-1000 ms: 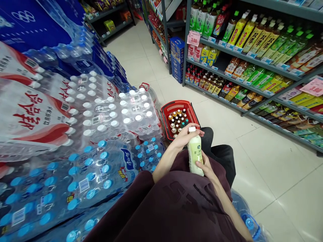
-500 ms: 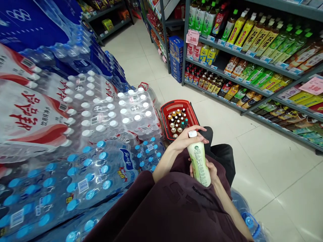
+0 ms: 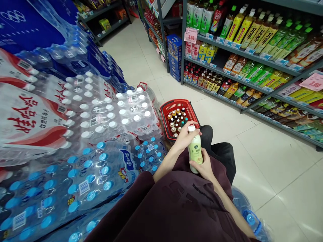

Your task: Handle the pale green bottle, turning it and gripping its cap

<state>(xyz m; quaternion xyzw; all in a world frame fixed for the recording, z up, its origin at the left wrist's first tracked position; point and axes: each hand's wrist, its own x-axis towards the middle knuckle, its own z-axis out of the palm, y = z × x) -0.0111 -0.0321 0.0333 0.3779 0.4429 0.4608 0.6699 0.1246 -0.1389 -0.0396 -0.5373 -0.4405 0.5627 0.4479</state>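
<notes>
A pale green bottle (image 3: 195, 149) is in both hands, just in front of the belly and over the lap; its white cap (image 3: 191, 128) is on, and its top leans away from the body; the left hand (image 3: 184, 137) is part closed round the neck, just by the cap; the right hand (image 3: 205, 165) is curled round the low part, with its thumb on the front.

Past the hands, a red basket (image 3: 187, 104) sits on the floor (image 3: 254, 148); lots of little bottles (image 3: 177, 120) stand in it, with white, dark and teal caps; black trousers (image 3: 223, 153) show just to the right of the bottle; a dark top (image 3: 174, 208) is below it.

On the left are water packs (image 3: 101, 168) with blue caps; behind them are more packs (image 3: 130, 109) with white caps; far right, a grey shelf (image 3: 219, 63) holds rows of drinks; a pink tag (image 3: 191, 35) on it says 3.60.
</notes>
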